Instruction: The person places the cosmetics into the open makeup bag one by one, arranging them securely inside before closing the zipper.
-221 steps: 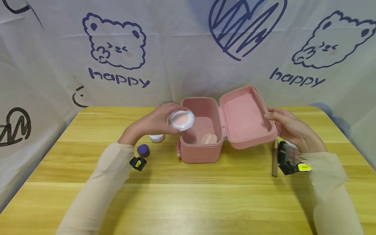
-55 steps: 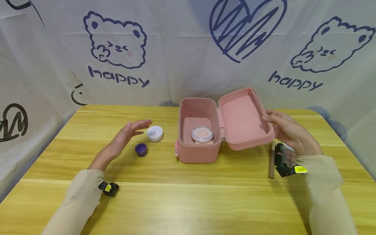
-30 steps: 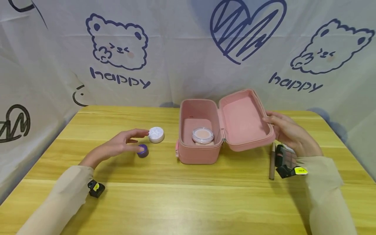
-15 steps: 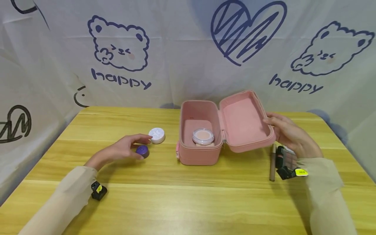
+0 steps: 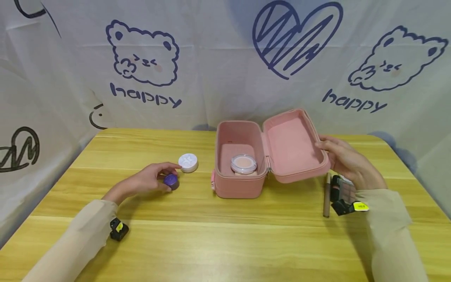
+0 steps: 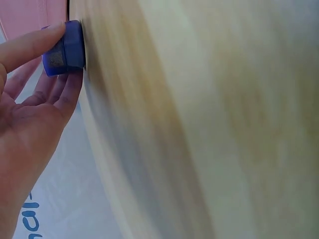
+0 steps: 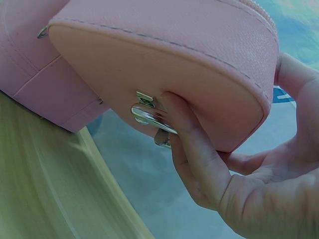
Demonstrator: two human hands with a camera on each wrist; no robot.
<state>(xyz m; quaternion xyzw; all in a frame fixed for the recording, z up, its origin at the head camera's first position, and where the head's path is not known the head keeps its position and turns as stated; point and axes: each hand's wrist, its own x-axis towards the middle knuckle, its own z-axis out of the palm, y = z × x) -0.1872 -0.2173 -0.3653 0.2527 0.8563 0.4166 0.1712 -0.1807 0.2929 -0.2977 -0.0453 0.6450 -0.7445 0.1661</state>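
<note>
My left hand (image 5: 148, 179) pinches a small purple jar (image 5: 171, 180) between thumb and fingers; the jar stands on the table. In the left wrist view, the thumb lies on one side of the purple jar (image 6: 66, 50) and fingers on the other. My right hand (image 5: 352, 164) grips the rim of the lid (image 5: 294, 145) of a pink cosmetic case (image 5: 239, 187), holding it open. Fingers press the lid's outer face (image 7: 199, 94) beside its metal handle fitting (image 7: 154, 118) in the right wrist view. A clear-rimmed round compact (image 5: 244, 163) lies inside the case, over a mostly hidden powder puff.
A white round container (image 5: 188, 162) stands just beyond my left fingertips. Right of the case lie a thin brown stick (image 5: 327, 196), a black tube (image 5: 335, 188) and a palette (image 5: 347, 190), partly covered by the right wrist. A printed cloth (image 5: 218, 70) hangs behind the wooden table (image 5: 225, 243).
The compact went from my left hand into the case. My left hand then moved back left, reached down to the purple jar and closed its fingers on it. The right hand keeps holding the lid.
</note>
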